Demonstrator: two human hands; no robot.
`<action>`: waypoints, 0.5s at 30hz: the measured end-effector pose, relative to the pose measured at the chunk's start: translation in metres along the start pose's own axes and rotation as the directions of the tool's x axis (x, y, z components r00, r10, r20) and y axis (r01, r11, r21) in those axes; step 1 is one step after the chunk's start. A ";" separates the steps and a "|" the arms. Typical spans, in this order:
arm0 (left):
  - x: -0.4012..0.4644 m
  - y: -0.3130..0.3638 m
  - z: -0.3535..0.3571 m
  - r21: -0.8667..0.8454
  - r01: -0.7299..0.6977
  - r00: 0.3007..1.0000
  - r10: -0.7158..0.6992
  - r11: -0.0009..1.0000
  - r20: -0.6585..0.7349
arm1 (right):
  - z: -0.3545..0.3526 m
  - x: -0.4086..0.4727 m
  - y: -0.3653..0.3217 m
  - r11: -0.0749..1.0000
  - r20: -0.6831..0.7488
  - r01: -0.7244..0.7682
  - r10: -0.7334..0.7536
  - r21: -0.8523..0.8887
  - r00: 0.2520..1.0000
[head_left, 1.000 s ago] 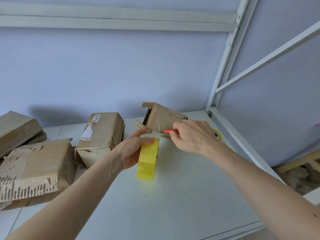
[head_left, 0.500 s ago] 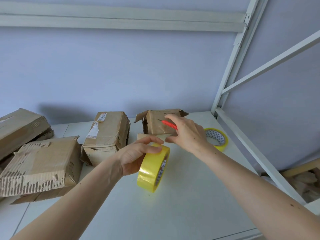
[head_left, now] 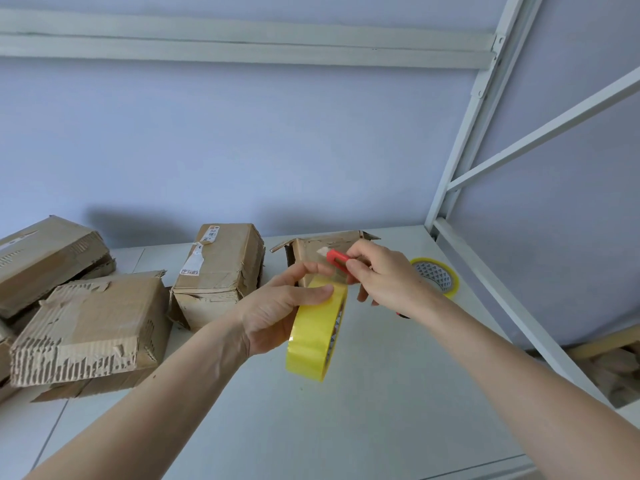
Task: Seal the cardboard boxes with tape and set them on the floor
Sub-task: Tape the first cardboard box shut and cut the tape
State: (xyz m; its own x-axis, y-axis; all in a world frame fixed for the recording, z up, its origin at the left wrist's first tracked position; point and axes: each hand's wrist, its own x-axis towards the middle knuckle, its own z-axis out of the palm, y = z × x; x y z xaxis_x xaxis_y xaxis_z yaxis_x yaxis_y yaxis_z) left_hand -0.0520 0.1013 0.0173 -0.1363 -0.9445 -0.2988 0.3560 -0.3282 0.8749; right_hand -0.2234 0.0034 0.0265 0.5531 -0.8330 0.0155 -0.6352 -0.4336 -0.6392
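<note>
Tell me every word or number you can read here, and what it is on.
"50": on the white label at the top of the middle box.
The lower label on that box shows barcode-like print, too small to read.
The far-left box carries a pale label, too blurred to read.
The tape roll lying flat shows a triangle pattern inside, no words.
The tape in the left hand shows no readable print.

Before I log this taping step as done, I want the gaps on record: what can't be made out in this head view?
- Small open box: its lower front is hidden behind both hands and the held tape roll.
- Red cutter: its body is covered by the right hand; blade state unclear.
- Leftmost boxes: cut off by the frame edge.
- Floor: hardly in frame.
</note>
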 end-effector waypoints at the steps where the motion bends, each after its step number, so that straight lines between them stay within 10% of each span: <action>1: -0.001 0.000 0.002 -0.002 -0.007 1.000 0.007 1.000 0.004 | 0.000 -0.003 -0.001 0.999 -0.001 -0.003 0.003 -0.033 1.000; 9: 0.002 -0.005 0.013 0.010 0.000 1.000 0.000 1.000 -0.028 | -0.006 -0.023 -0.018 0.988 -0.018 -0.001 -0.002 -0.155 1.000; 15: 0.002 -0.011 0.016 0.118 -0.024 0.987 0.043 0.993 -0.157 | -0.008 -0.023 -0.012 0.979 0.016 -0.118 0.117 0.167 0.993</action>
State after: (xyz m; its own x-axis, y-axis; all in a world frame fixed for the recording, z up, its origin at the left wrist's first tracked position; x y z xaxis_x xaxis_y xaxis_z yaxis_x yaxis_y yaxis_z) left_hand -0.0706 0.1036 0.0134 0.0258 -0.9479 -0.3174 0.2473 -0.3016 0.9208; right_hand -0.2325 0.0251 0.0401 0.4837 -0.8724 -0.0713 -0.5970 -0.2692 -0.7557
